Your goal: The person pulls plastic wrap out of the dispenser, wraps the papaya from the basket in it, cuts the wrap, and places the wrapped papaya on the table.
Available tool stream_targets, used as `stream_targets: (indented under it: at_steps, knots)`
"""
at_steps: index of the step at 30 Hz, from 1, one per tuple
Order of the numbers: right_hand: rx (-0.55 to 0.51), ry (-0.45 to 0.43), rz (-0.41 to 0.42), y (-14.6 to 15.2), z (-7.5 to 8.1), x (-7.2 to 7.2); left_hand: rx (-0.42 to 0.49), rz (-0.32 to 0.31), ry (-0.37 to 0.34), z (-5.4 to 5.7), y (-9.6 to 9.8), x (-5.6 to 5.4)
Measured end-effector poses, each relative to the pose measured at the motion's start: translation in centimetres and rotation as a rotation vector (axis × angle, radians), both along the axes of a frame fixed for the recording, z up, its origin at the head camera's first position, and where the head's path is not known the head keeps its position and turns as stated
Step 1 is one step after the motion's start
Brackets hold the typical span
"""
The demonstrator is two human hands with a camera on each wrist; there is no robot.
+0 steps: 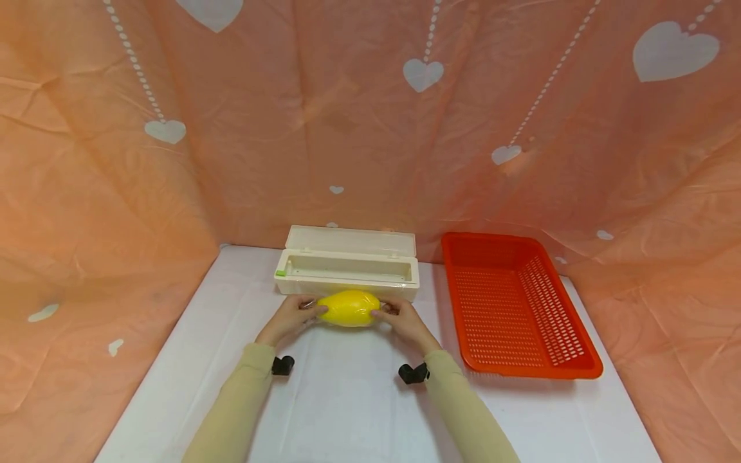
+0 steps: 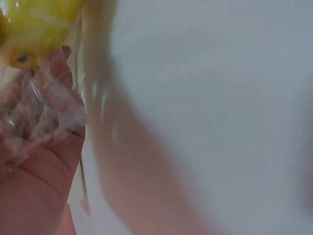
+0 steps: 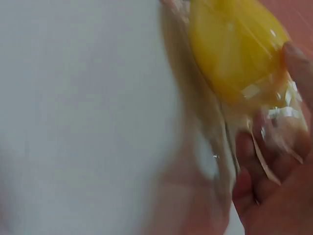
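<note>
A smooth yellow fruit, mango-like in shape, is wrapped in clear plastic film. My left hand holds its narrower left end, thumb against it; in the left wrist view, crumpled film lies over the fingers and a dark spot shows on the fruit's tip. From the other side my right hand grips the right end, with the thumb pressed to the fruit and the curled fingers behind loose film. Just behind the fruit stands a long cream film box with its lid raised.
A red perforated plastic basket sits on the right of the white-covered table. On the box's left corner is a small green piece. An orange curtain with white hearts encloses the back and sides.
</note>
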State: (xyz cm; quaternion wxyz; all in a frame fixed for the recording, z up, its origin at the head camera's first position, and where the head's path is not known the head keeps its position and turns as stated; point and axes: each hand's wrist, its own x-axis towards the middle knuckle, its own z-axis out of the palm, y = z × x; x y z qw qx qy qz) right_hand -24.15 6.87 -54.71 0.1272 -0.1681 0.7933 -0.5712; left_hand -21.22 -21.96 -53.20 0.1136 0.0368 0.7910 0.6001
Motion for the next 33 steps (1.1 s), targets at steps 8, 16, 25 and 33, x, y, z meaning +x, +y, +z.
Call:
stream_targets:
  at_steps: [8,16,25,33]
  knots:
    - [-0.111,-0.03,0.011,0.6,-1.1,-0.3,-0.043,0.0,0.04,-0.8,-1.3,0.4]
    - [-0.11,-0.042,-0.153,0.8,-1.5,-0.2,-0.06,0.075,0.161,-0.6,-3.3,1.6]
    - [-0.158,-0.081,-0.414,0.2,-1.2,-0.1,-0.032,0.233,0.049,-0.4,-3.9,0.8]
    - [-0.143,-0.147,-0.574,-0.7,0.1,0.4,0.133,0.32,-0.165,-0.5,-3.6,0.1]
